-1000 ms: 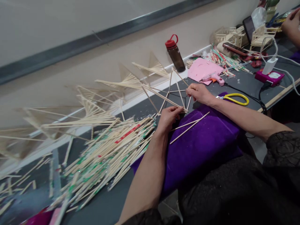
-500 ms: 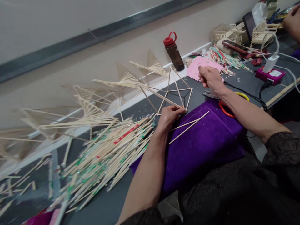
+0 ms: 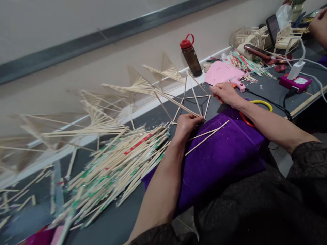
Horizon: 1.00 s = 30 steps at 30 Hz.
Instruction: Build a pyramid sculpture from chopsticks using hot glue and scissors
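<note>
My left hand (image 3: 187,126) pinches a lower corner of a frame of thin wooden sticks (image 3: 196,97), at the edge of the purple cloth (image 3: 219,163). To its right, my right hand (image 3: 226,94) is closed, fingertips together beside the frame; what they hold, if anything, is too small to make out. Just behind that hand a pink glue gun (image 3: 240,85) lies by a pink sheet (image 3: 222,73). Scissors with yellow and red handles (image 3: 264,104) lie partly under my right forearm. Two loose sticks (image 3: 206,139) rest on the cloth near my left hand.
Packs of wooden sticks (image 3: 120,166) cover the table to the left. Fan-shaped stick models (image 3: 133,87) stand along the wall. A dark bottle with a red lid (image 3: 191,58) stands behind. Farther right are a purple power adapter (image 3: 295,81), cables and another person's hand (image 3: 318,25).
My right hand has come down and leftward, nearer the stick frame, and the glue gun behind it now shows. My left hand keeps its pinch at the corner.
</note>
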Tool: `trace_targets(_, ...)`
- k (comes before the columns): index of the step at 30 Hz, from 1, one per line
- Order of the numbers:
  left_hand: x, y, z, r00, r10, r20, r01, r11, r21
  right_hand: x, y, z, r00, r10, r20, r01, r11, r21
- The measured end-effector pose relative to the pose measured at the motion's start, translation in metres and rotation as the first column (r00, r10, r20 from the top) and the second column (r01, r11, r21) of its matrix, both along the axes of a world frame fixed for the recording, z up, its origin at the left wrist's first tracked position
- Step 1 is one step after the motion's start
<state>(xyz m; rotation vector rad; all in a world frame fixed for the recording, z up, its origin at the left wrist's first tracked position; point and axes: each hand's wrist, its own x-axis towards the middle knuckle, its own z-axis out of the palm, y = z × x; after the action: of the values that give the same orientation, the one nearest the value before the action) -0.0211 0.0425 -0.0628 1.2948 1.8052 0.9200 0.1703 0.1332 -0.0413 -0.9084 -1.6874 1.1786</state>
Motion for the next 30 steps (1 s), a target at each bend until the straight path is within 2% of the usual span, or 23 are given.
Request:
trace_targets(21,-0.001,0.002,-0.002,1.0,-0.017,-0.004,0.017,1.0,0.018,-0.005,-0.013,0.005,0.99,0.039,0.136,-0.042,0.999,0.021)
trace_targets(30,-0.001,-0.001,0.002,1.0,-0.018,0.02,0.018,1.0,0.01,-0.007,-0.013,0.001,0.977,0.029,0.214,-0.052,0.993,0.103)
